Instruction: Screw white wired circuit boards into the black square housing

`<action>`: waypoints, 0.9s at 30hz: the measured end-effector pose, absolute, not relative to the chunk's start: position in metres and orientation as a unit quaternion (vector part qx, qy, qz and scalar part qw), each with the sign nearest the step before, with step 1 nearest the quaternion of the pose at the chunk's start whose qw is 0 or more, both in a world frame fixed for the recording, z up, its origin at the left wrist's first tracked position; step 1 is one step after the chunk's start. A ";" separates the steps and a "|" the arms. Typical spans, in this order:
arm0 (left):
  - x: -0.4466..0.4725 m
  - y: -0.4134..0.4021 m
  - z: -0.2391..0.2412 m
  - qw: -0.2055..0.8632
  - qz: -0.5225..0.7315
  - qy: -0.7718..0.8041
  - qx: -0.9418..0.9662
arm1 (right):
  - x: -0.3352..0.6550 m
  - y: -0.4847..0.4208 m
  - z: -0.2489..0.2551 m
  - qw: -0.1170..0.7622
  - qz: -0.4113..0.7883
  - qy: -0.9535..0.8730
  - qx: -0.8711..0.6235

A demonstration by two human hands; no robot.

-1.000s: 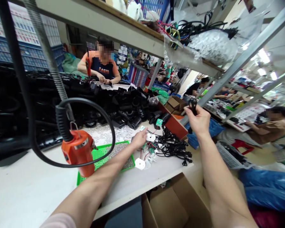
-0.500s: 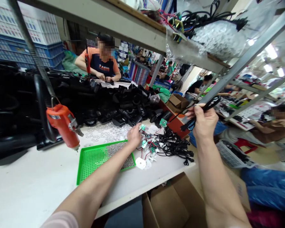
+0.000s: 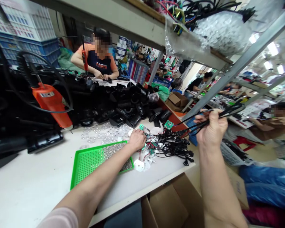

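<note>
My right hand (image 3: 212, 128) is raised at the right, closed around a looped black cable (image 3: 230, 109). One strand stretches left toward a green circuit board (image 3: 168, 124) standing above the pile. My left hand (image 3: 137, 140) reaches into the heap of boards and wires, its fingers curled down; what they grip is hidden. Beneath and beside it lie small boards with red wires (image 3: 152, 145), a white plastic plate (image 3: 139, 165) and a tangle of black cables (image 3: 174, 146). Just left of the wrist, a green tray (image 3: 85, 166) holds many small screws (image 3: 114, 151).
An orange electric screwdriver (image 3: 52, 103) hangs at the left. Black plastic housings (image 3: 123, 104) are piled along the back, with clear small parts (image 3: 97, 134) before them. Below the table (image 3: 123, 193) stands an open cardboard box (image 3: 168, 202). Across from me sits a co-worker (image 3: 101, 60).
My right hand has shifted right and slightly down with the cable, which now stretches more toward the pile. My left hand has moved slightly right and down. The screwdriver appears farther left.
</note>
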State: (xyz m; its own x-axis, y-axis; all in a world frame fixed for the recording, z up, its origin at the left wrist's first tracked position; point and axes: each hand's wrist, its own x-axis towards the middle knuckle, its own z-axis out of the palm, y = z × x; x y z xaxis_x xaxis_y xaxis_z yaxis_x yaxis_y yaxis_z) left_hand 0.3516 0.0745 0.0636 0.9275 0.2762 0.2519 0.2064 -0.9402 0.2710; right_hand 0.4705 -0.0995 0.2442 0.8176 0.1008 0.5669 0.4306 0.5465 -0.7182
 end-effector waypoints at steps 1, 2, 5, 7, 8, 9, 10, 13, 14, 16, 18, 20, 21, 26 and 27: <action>0.356 0.073 0.063 0.122 0.133 0.136 0.974 | 0.469 -0.101 0.244 0.834 -0.098 -0.288 -0.461; 0.360 0.071 0.063 0.124 0.123 0.149 0.973 | 0.467 -0.102 0.244 0.835 -0.099 -0.294 -0.455; 0.371 0.066 0.063 0.135 0.101 0.181 0.969 | 0.454 -0.106 0.243 0.830 -0.080 -0.318 -0.450; 0.377 0.064 0.062 0.145 0.094 0.193 0.966 | 0.444 -0.109 0.241 0.822 -0.053 -0.337 -0.456; 0.379 0.063 0.062 0.150 0.093 0.197 0.964 | 0.438 -0.112 0.240 0.816 -0.042 -0.346 -0.462; 0.381 0.061 0.062 0.156 0.093 0.202 0.962 | 0.433 -0.114 0.239 0.809 -0.037 -0.354 -0.467; 0.382 0.060 0.061 0.162 0.095 0.210 0.960 | 0.429 -0.117 0.238 0.804 -0.036 -0.360 -0.472; 0.384 0.055 0.060 0.176 0.106 0.237 0.949 | 0.424 -0.128 0.235 0.805 -0.056 -0.346 -0.478; 0.384 0.053 0.059 0.178 0.113 0.246 0.946 | 0.424 -0.133 0.233 0.812 -0.067 -0.329 -0.477; 0.382 0.051 0.058 0.177 0.128 0.257 0.941 | 0.429 -0.145 0.228 0.825 -0.097 -0.284 -0.478; 0.381 0.050 0.057 0.175 0.140 0.256 0.940 | 0.435 -0.159 0.220 0.833 -0.122 -0.236 -0.486; 0.381 0.051 0.058 0.175 0.144 0.246 0.942 | 0.440 -0.171 0.209 0.832 -0.129 -0.206 -0.499; 0.381 0.051 0.058 0.177 0.145 0.239 0.944 | 0.441 -0.176 0.204 0.829 -0.126 -0.198 -0.508; 0.380 0.052 0.063 0.194 0.157 0.186 0.950 | 0.440 -0.192 0.175 0.807 -0.093 -0.169 -0.558; 0.380 0.053 0.063 0.201 0.157 0.179 0.950 | 0.439 -0.194 0.170 0.803 -0.085 -0.167 -0.565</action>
State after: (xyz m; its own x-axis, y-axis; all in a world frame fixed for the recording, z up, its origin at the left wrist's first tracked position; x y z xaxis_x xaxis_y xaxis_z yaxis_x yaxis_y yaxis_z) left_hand 0.3795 0.0531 0.0635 0.8870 0.4026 0.2261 0.2768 -0.8555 0.4377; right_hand 0.4395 -0.1941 0.1703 0.9300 0.0519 0.3639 0.3250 0.3467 -0.8799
